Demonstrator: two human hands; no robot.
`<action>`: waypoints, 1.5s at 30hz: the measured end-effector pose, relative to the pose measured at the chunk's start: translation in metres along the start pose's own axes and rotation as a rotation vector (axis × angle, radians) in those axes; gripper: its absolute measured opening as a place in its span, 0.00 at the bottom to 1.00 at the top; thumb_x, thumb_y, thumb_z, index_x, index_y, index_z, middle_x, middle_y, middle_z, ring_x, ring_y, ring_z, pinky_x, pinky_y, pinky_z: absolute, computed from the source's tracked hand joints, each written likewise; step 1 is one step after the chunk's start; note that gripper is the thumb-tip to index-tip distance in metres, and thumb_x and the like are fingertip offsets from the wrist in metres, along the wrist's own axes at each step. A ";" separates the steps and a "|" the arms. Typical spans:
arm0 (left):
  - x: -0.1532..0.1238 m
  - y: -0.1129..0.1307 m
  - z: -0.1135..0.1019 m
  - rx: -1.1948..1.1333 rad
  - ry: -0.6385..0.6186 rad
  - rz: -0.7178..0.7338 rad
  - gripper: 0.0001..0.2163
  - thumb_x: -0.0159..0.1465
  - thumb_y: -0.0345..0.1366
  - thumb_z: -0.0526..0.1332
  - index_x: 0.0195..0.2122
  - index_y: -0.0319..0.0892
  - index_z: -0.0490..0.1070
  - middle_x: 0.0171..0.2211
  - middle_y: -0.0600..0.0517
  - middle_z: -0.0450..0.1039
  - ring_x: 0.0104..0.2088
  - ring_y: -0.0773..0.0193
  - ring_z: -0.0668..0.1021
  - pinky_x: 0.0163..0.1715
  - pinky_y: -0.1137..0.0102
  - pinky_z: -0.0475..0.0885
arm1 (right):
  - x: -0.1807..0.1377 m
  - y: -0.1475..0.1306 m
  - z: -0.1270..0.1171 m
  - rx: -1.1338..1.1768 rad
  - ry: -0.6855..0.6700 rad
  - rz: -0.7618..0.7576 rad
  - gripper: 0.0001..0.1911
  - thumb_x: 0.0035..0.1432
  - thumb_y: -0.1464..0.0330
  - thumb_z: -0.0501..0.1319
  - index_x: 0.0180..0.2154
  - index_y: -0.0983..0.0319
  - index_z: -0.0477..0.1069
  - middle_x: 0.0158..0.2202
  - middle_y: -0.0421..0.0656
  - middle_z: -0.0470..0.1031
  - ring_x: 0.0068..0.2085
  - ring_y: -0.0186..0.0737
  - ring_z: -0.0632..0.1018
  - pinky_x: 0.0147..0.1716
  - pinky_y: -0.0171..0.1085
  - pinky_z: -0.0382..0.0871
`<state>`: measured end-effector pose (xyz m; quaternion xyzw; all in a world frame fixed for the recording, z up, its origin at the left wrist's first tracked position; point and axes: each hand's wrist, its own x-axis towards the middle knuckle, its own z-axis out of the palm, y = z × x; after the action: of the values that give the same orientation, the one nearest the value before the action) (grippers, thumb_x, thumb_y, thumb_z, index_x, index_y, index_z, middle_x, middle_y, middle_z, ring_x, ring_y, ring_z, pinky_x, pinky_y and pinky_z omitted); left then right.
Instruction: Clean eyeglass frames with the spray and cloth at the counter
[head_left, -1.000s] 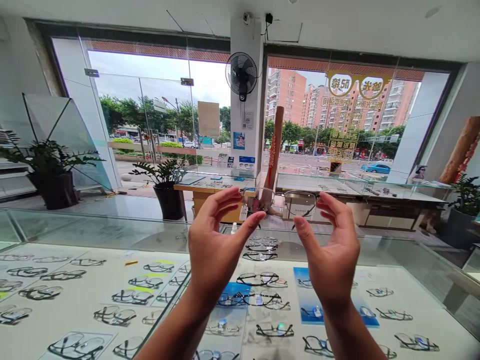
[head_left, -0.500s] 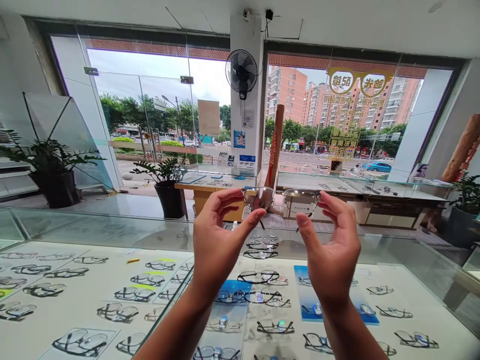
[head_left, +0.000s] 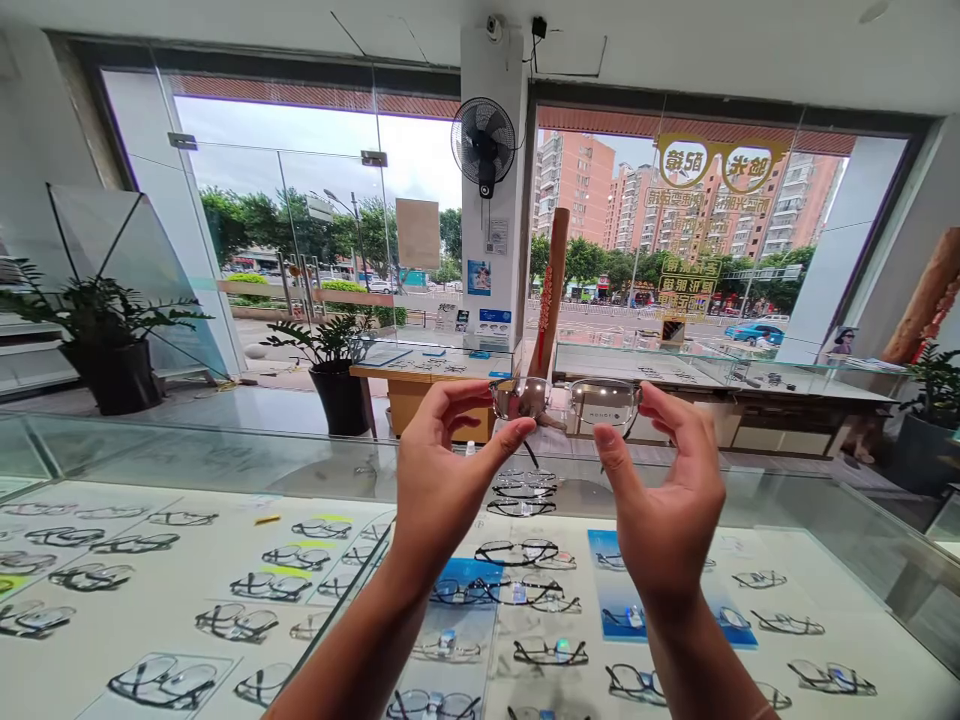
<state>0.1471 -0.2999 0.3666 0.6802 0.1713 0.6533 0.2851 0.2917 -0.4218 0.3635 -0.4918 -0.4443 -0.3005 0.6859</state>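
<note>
Between my two hands a pair of eyeglasses (head_left: 606, 404) is held up above the glass counter, its lenses side by side and its temples pointing down toward me. My left hand (head_left: 450, 470) pinches the left end of the frame with thumb and fingers. At the right end, the thumb and fingers of my right hand (head_left: 670, 490) close on the rim. Small print shows on the right lens. Below the hands, a column of eyeglasses (head_left: 517, 553) lies in the display case.
The glass display case (head_left: 360, 668) spreads across the front with several rows of spectacles and blue cards (head_left: 604, 548). Beyond it stand a potted plant (head_left: 337, 395), a wooden post (head_left: 553, 290) and another counter (head_left: 750, 385). A wall fan (head_left: 484, 145) hangs on the pillar.
The eyeglasses have tilted slightly, so the lenses look flatter and the temples sit at a different angle. My left hand has shifted a little to the right; both hands keep their hold.
</note>
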 end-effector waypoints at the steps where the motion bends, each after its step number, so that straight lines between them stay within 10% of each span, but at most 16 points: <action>1: 0.000 0.000 0.000 0.006 0.004 0.007 0.23 0.58 0.49 0.78 0.50 0.46 0.75 0.45 0.46 0.81 0.45 0.56 0.83 0.44 0.61 0.81 | 0.000 0.000 0.000 0.000 -0.010 0.006 0.19 0.67 0.61 0.69 0.57 0.58 0.75 0.51 0.49 0.76 0.53 0.54 0.78 0.56 0.56 0.74; 16: -0.009 0.013 -0.001 0.138 0.218 0.234 0.27 0.55 0.44 0.81 0.52 0.46 0.74 0.48 0.48 0.75 0.45 0.58 0.78 0.45 0.62 0.75 | -0.004 0.010 0.012 0.103 -0.154 0.167 0.25 0.67 0.56 0.68 0.60 0.61 0.75 0.55 0.49 0.77 0.52 0.50 0.78 0.55 0.54 0.75; 45: -0.005 0.010 0.000 0.070 0.113 0.148 0.26 0.58 0.45 0.79 0.54 0.46 0.75 0.49 0.46 0.79 0.47 0.56 0.82 0.48 0.60 0.78 | -0.008 0.016 0.016 0.131 0.015 0.084 0.27 0.63 0.57 0.72 0.59 0.61 0.72 0.54 0.50 0.74 0.53 0.51 0.77 0.56 0.56 0.73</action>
<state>0.1453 -0.3108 0.3690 0.6625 0.1590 0.7036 0.2019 0.2967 -0.4014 0.3515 -0.4618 -0.4369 -0.2455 0.7319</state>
